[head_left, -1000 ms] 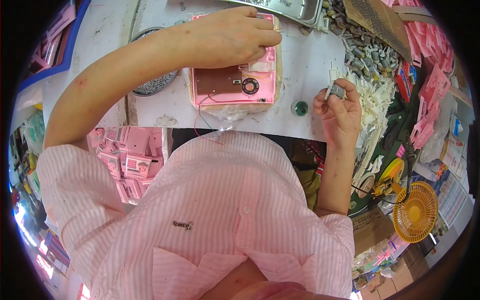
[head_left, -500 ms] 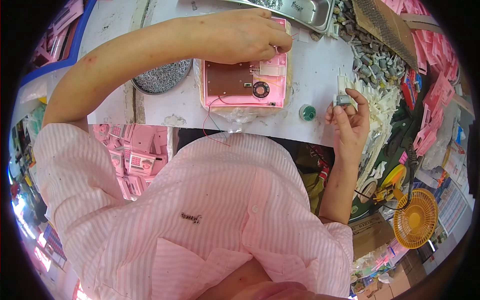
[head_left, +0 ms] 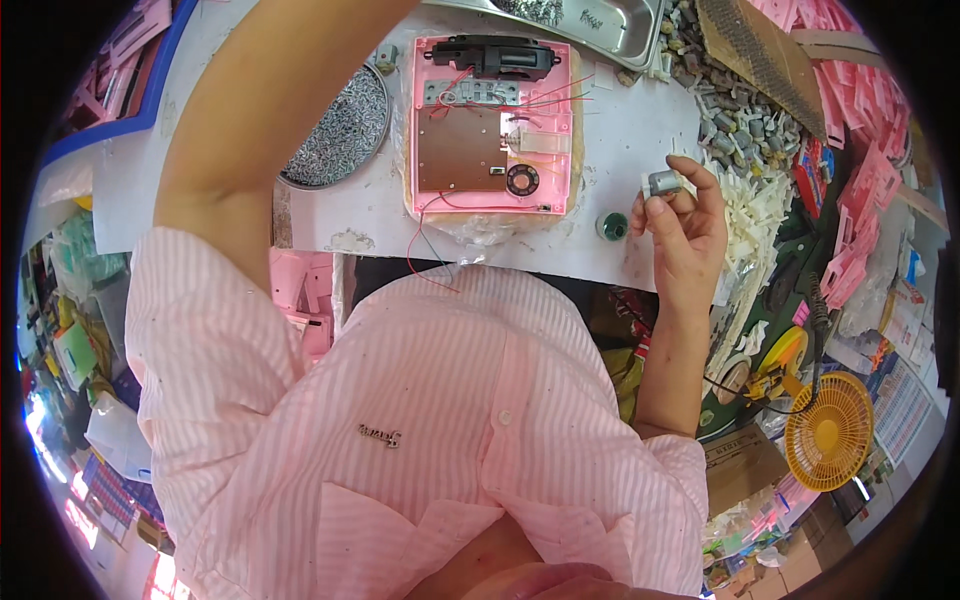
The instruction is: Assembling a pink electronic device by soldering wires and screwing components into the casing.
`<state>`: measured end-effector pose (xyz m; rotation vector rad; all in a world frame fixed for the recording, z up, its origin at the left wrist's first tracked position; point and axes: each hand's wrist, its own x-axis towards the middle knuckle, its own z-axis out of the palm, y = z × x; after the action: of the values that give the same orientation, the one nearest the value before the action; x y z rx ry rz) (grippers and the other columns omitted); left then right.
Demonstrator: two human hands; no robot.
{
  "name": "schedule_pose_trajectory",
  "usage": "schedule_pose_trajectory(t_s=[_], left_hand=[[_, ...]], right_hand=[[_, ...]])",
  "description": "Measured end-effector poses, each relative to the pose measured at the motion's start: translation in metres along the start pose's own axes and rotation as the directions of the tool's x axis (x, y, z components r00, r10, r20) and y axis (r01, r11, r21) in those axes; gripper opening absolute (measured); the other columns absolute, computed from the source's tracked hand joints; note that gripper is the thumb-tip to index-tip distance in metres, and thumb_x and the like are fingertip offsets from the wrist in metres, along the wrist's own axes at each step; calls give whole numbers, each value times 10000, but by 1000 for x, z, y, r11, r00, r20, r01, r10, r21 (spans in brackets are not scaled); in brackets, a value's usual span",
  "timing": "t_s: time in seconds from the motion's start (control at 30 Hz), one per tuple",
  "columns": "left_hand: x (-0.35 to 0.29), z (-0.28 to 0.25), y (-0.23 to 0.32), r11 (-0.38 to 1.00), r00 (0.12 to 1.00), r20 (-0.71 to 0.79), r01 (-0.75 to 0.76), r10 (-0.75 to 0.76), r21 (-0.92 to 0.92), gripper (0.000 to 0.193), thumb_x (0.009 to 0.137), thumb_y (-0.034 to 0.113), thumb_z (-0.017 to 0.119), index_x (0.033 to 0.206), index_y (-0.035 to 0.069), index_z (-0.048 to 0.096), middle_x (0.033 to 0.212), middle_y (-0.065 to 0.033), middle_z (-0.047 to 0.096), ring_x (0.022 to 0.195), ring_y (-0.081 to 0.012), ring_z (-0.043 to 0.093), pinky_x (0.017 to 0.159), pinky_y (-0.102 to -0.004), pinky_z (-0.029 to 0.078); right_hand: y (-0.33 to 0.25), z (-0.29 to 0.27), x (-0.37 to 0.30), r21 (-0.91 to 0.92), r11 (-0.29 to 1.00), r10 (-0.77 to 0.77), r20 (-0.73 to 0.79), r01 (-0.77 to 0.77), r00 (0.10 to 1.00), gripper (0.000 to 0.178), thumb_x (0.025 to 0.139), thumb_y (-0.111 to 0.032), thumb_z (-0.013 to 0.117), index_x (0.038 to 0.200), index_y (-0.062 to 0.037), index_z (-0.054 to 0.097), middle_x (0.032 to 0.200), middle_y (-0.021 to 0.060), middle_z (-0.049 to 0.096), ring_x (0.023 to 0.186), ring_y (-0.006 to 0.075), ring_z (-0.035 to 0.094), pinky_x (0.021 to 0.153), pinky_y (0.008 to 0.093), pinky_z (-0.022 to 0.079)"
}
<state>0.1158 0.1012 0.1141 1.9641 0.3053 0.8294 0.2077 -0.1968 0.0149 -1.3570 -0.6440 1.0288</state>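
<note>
My right hand (head_left: 688,235) is closed on a small silver motor (head_left: 664,182) with a white piece at its end, held by thumb and fingers. My left forearm (head_left: 290,70) stretches out past the top edge, and the hand is out of view. Between the arms lies a pink plastic housing (head_left: 557,190) with its inside up, resting on a wrapped pad. In it sit a black mechanism (head_left: 500,60), a grey metal strip (head_left: 500,93), a brown board (head_left: 458,152) and a round black part (head_left: 522,180). Thin wires run out of the housing. A small green-topped pot (head_left: 612,227) is beside my right hand.
A round dish of screws (head_left: 345,135) stands left of the housing, a small motor (head_left: 386,57) beside it. Behind is a metal tray (head_left: 628,40). Motors (head_left: 745,125), white plastic parts (head_left: 755,200) and pink parts (head_left: 865,120) are heaped on the right.
My left hand has left the top of the housing and gone out past the upper edge, uncovering the black mechanism. My right hand, with the motor, has shifted slightly left.
</note>
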Motion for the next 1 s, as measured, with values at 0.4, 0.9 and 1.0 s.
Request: schedule_pose_trajectory(t_s=[0.4,0.9,1.0], left_hand=[[-122,15,7,861,904,324,385,-279,-332,174,894,99,756,888,61,587,785,4,587,683,-79,526,612,-266,440],[-97,6,27,903,930,311,296,-198,-310,165,905,110,757,899,42,606,753,25,579,659,-55,516,577,-237,420],[-88,-7,33,840,909,347,366,-231,-400,187,885,145,787,949,35,650,766,17,615,644,-59,541,556,-233,418]], right_hand=[[5,-22,-27,-54,995,85,27,-84,996,413,924,7,641,1316,1,511,879,29,631,750,93,576,686,240,471],[0,-23,-27,-34,998,55,15,-55,998,423,924,4,647,1326,7,516,881,22,624,750,86,578,685,235,479],[0,-23,-26,-36,998,46,22,-45,999,431,920,11,647,1330,8,513,879,15,617,758,84,579,684,232,481]])
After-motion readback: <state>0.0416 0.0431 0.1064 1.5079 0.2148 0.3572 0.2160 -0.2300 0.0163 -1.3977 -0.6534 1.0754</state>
